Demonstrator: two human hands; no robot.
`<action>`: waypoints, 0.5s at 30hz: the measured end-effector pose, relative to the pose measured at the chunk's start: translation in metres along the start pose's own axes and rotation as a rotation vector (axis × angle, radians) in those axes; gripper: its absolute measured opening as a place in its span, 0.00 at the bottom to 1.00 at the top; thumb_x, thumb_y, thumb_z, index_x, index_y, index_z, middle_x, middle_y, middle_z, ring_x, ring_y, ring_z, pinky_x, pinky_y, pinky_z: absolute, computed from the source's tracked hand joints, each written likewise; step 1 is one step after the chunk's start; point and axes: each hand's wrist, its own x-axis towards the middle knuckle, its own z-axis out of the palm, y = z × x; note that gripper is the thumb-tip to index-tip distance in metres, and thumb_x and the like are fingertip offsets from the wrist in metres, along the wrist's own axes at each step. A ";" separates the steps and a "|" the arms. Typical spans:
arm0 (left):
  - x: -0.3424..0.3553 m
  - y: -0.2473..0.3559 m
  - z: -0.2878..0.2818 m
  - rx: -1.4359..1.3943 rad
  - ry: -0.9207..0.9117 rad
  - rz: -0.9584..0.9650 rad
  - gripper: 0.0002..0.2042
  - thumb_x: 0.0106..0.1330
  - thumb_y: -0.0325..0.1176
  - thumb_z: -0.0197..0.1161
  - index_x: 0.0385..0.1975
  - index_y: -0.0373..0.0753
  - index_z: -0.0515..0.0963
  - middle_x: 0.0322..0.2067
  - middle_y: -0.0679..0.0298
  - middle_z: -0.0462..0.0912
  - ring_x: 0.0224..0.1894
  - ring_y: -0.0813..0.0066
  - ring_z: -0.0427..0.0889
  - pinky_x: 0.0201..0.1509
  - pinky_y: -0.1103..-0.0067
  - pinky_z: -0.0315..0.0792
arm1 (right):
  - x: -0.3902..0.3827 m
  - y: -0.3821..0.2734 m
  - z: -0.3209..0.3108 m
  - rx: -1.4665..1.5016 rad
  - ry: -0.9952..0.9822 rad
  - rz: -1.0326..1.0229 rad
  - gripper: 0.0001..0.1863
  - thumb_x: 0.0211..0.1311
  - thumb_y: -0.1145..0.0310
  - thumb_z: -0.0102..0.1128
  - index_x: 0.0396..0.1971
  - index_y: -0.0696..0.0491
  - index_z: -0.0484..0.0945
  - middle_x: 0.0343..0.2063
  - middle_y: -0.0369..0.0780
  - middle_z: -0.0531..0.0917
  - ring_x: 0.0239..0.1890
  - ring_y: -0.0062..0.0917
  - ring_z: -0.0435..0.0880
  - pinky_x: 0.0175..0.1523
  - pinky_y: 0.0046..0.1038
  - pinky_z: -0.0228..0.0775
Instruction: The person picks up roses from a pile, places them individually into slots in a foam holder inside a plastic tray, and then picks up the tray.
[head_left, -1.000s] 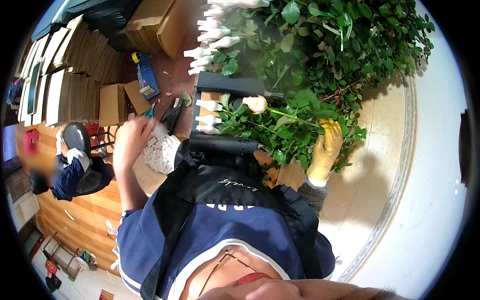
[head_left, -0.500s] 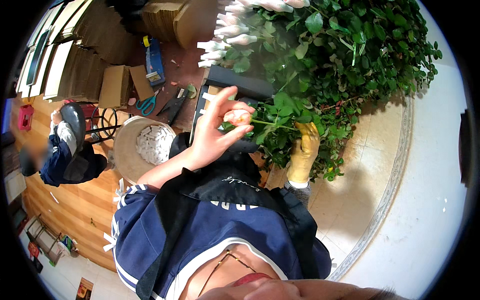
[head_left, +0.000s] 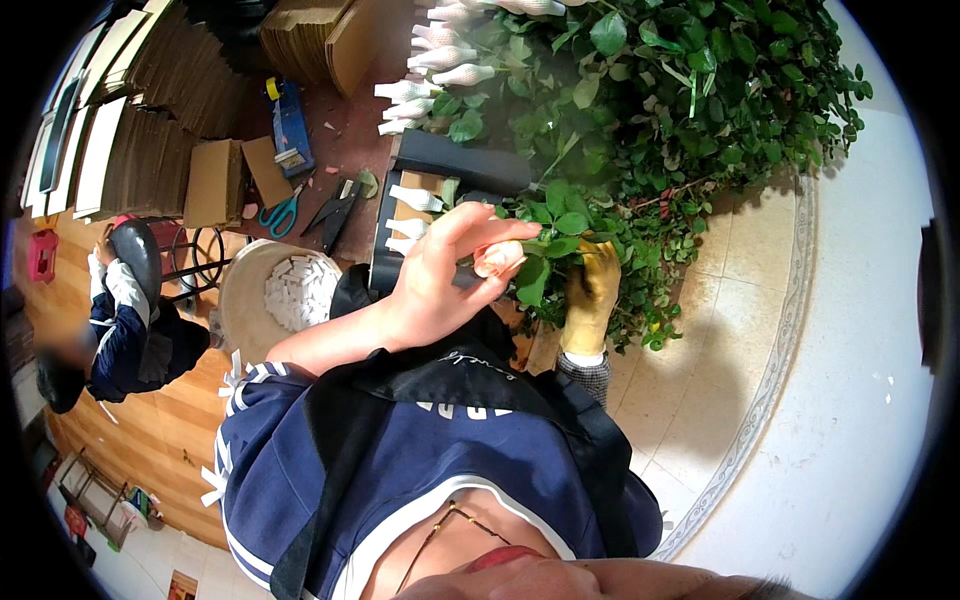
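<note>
My bare left hand (head_left: 436,280) has its fingers curled round a pale pink rose bloom (head_left: 495,258) in front of my chest. My right hand (head_left: 592,287), in a yellow glove, is closed on the rose's leafy stem (head_left: 568,243) to the right of the bloom. Behind them a dark padded holder (head_left: 450,153) holds flower heads in white mesh sleeves (head_left: 413,197), partly hidden by my left hand. More sleeved heads (head_left: 441,58) and a large mass of green foliage (head_left: 740,80) lie beyond.
A bucket of small white pieces (head_left: 292,295), scissors (head_left: 280,213), black shears (head_left: 332,215), a blue tape dispenser (head_left: 292,135) and cardboard stacks (head_left: 150,150) are at left. Another person (head_left: 140,335) is by a black stool (head_left: 135,260). A white wall (head_left: 860,320) is at right.
My left hand has moved from the left onto the bloom and its fingers have closed in around it. My gloved right hand has moved left with the stem.
</note>
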 end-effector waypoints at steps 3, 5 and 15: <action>0.003 0.004 0.002 0.066 -0.004 0.057 0.38 0.59 0.09 0.60 0.67 0.40 0.49 0.54 0.46 0.80 0.33 0.78 0.75 0.40 0.78 0.74 | 0.005 -0.003 0.000 0.062 0.021 -0.022 0.22 0.38 0.90 0.57 0.38 0.58 0.80 0.38 0.45 0.84 0.48 0.43 0.82 0.65 0.47 0.68; 0.002 0.002 0.005 0.125 0.022 0.062 0.40 0.59 0.14 0.66 0.69 0.38 0.51 0.53 0.55 0.83 0.33 0.72 0.82 0.40 0.74 0.78 | 0.004 -0.001 0.001 0.015 0.031 -0.038 0.22 0.38 0.90 0.57 0.38 0.58 0.80 0.38 0.44 0.84 0.48 0.43 0.82 0.64 0.48 0.68; 0.015 0.007 0.009 0.241 0.007 0.157 0.48 0.54 0.18 0.71 0.72 0.36 0.46 0.46 0.57 0.86 0.33 0.61 0.83 0.39 0.69 0.74 | -0.006 0.006 -0.012 -0.139 0.085 0.007 0.23 0.41 0.88 0.55 0.42 0.58 0.80 0.42 0.45 0.84 0.51 0.44 0.81 0.63 0.47 0.69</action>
